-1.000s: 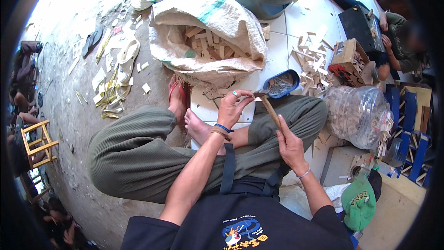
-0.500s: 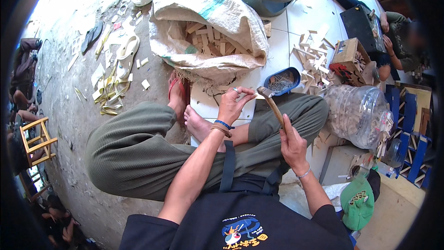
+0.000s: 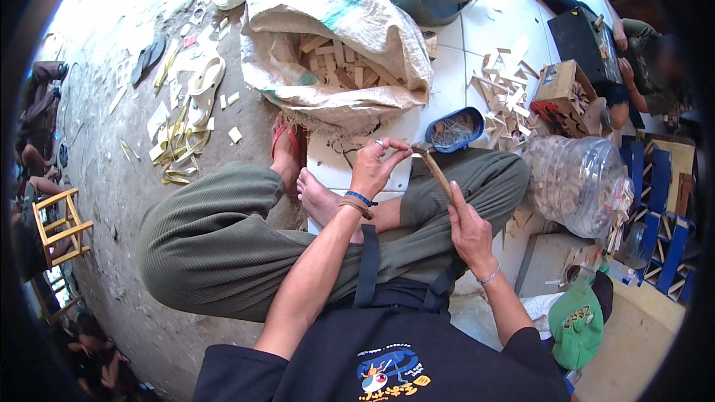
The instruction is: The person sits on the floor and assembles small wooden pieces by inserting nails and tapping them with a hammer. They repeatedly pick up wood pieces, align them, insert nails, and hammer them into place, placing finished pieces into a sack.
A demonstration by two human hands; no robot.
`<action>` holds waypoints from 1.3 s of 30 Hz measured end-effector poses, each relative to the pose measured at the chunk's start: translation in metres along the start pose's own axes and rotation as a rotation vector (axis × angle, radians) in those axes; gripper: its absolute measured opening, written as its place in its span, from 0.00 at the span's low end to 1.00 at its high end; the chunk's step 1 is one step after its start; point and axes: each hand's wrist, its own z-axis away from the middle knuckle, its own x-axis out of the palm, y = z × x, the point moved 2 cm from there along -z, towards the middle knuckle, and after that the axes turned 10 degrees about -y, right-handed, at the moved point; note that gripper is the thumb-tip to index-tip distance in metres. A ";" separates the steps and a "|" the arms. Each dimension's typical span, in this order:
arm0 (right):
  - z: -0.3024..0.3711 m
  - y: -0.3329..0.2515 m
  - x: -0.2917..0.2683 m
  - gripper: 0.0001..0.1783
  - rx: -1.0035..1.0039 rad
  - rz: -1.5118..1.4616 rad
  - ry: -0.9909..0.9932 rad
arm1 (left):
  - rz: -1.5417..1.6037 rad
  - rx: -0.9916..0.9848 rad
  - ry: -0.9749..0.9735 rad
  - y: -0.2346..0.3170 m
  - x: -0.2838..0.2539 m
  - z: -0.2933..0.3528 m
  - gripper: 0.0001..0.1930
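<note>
As far as my head feed shows, the hammer point(image 3: 438, 175) sits over the lap, slim brown wooden handle slanted, small dark head up beside the left fingertips. Right hand point(image 3: 471, 232) has its fingers wrapped around the handle's lower part. Left hand point(image 3: 375, 170) is drawn to a narrow pinch, thumb toward index; I can't tell whether the tips meet or what's between them.

Just past the hammer head: rounded blue tray point(image 3: 479, 131), smooth-walled, loaded with thin silvery nail-like bits point(image 3: 453, 131). Ribbed olive trousers point(image 3: 205, 253) under both forearms, legs folded.

Further out I get a coarse woven sack point(image 3: 339, 110), off-white, frayed, mouth open on flat pale wood blocks point(image 3: 339, 67). Right of it, a loose heap of thin wood strips point(image 3: 506, 93) on glossy white tiles point(image 3: 447, 67). Then a battered carton point(image 3: 555, 97) and a clear, ribbed plastic container point(image 3: 575, 186) on its side. Left: rough grey ground point(image 3: 112, 164), curled yellowish strips point(image 3: 179, 152), pale perforated clog point(image 3: 205, 89). Far edge: square-framed wooden stool point(image 3: 63, 227).
</note>
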 end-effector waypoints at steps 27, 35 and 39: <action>0.000 -0.008 0.002 0.33 0.169 -0.250 -0.072 | -0.082 0.046 -0.073 0.004 -0.001 0.004 0.25; 0.007 -0.009 0.007 0.36 0.006 -0.151 0.032 | -0.099 0.033 -0.088 0.001 -0.002 0.004 0.25; 0.012 -0.009 0.010 0.37 -0.047 -0.117 0.104 | -0.112 0.035 -0.078 0.002 -0.002 0.005 0.24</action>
